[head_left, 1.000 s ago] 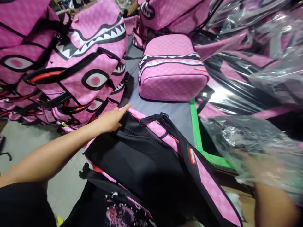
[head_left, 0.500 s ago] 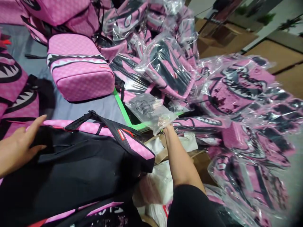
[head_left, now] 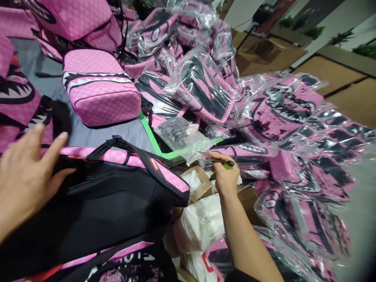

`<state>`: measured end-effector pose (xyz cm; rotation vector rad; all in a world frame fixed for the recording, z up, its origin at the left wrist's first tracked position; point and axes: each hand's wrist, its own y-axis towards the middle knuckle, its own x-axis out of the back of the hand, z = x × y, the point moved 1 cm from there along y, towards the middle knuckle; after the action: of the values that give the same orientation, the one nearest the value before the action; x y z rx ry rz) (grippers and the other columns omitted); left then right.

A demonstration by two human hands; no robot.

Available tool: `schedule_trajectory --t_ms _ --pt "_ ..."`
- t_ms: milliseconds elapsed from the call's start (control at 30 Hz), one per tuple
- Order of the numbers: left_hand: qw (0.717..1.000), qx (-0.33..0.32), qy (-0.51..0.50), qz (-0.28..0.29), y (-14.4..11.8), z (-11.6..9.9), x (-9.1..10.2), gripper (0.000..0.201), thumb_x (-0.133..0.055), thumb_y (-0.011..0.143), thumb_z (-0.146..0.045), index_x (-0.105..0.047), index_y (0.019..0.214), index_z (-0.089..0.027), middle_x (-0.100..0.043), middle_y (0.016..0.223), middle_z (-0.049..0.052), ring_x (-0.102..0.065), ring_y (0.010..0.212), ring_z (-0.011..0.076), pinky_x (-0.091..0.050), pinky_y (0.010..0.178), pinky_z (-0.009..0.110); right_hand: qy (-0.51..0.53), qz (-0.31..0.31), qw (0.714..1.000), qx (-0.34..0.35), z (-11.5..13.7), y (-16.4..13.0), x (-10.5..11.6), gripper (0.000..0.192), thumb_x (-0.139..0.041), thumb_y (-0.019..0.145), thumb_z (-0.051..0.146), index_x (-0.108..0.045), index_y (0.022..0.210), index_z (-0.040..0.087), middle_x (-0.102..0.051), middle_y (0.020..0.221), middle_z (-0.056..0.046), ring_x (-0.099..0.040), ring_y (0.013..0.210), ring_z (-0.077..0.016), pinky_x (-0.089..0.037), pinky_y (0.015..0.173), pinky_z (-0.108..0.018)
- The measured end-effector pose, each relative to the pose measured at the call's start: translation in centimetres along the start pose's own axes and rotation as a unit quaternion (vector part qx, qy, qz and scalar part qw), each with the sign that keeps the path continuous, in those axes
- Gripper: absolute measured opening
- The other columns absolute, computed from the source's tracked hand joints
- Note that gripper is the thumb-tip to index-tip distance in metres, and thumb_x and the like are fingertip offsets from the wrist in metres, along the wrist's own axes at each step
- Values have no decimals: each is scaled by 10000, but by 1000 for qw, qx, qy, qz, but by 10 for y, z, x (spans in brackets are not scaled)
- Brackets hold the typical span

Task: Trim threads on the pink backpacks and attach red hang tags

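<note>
My left hand, a little blurred, is open with fingers spread over the left end of a black backpack panel. That backpack lies with its black side up, a pink edge and a black strap along its far side. In my right hand is a small tool with a green and black handle; its working end is hidden. The fingertips are at the near corner of a clear plastic bag, and I cannot tell whether they grip it. Below the hand are opened cardboard flaps and white wrapping.
A pink backpack with a shark-teeth band stands on the grey-blue table cover, near a green frame edge. Plastic-wrapped pink backpacks pile up behind and to the right. Cardboard boxes stand at the back right.
My right hand has drawn back toward me and right from the plastic bag, and the green-handled tool now shows in it. My left hand has come further over the black backpack.
</note>
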<state>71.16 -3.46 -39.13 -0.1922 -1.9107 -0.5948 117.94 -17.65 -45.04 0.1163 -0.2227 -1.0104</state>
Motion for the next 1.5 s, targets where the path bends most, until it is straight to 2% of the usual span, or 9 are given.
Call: schedule_trajectory --t_ms 133,300,433,567,700,833,1100,1333,1500 --pt "963 87 -251 46 -13 -89 3 413 -561 873 -540 -656 1145 -244 -705 1111 44 -676 997 252 -574 878 423 26 281 938 200 64 -66 -48 128 -617 824 147 -724 796 214 -736 1062 -68 -680 1036 -199 -559 914 -366" --pt "732 227 -598 235 -31 -121 -34 472 -715 791 -451 -576 1129 -152 -658 744 -8 -594 600 107 -490 534 212 76 493 817 287 93 -120 -89 226 -567 886 132 -748 982 227 -680 1247 -86 -679 1085 -183 -574 915 -314" --pt "798 240 -545 91 -51 -108 -42 251 -705 837 -378 -593 885 -159 -655 734 -21 -567 612 67 -448 563 169 5 488 849 200 91 -127 -106 291 -536 940 175 -664 1199 207 -749 1069 -80 -727 911 -158 -592 834 -277" --pt "881 137 -453 21 -69 -101 -34 143 -637 908 -323 -621 915 -181 -698 770 -12 -651 675 95 -505 618 189 -39 576 785 224 100 -130 -126 138 -589 922 244 -717 919 194 -740 814 -28 -693 704 -137 -551 666 -222" --pt "984 -15 -107 -143 -82 -69 -17 431 -687 874 -285 -557 1274 -193 -630 1310 145 -570 1260 301 -466 1069 497 -40 495 825 269 116 -125 -152 107 -615 896 210 -701 834 194 -732 771 -6 -675 662 -128 -522 651 -210" --pt "986 14 82 -144 -92 -27 -13 324 -714 845 -291 -633 1135 -172 -292 1575 218 -305 1444 454 -362 1096 671 -47 477 810 338 124 -135 -186 144 -571 905 154 -709 924 191 -739 825 -19 -682 720 -138 -489 680 -223" --pt "981 -12 -14 -192 -108 -7 -13 590 -739 826 -269 -473 1353 -254 -248 1607 146 -336 1467 336 -408 1149 533 -382 630 546 399 139 -173 -231 254 -481 901 60 -696 973 175 -733 892 -70 -682 805 -209 -320 572 -280" --pt "977 183 12 -108 -117 10 -16 717 -584 877 -590 -410 1450 -195 -628 1333 148 -640 1187 310 -554 959 443 -391 647 546 361 133 -181 -241 283 -481 871 39 -694 989 183 -706 938 -47 -664 843 -169 -381 635 -251" --pt "977 166 34 -128 -117 11 -19 694 -573 878 -600 -451 1412 -173 -660 1289 143 -674 1125 302 -569 896 406 -395 668 448 445 138 -187 -249 266 -462 931 99 -702 1026 168 -719 942 -96 -677 826 -202 -404 622 -273"
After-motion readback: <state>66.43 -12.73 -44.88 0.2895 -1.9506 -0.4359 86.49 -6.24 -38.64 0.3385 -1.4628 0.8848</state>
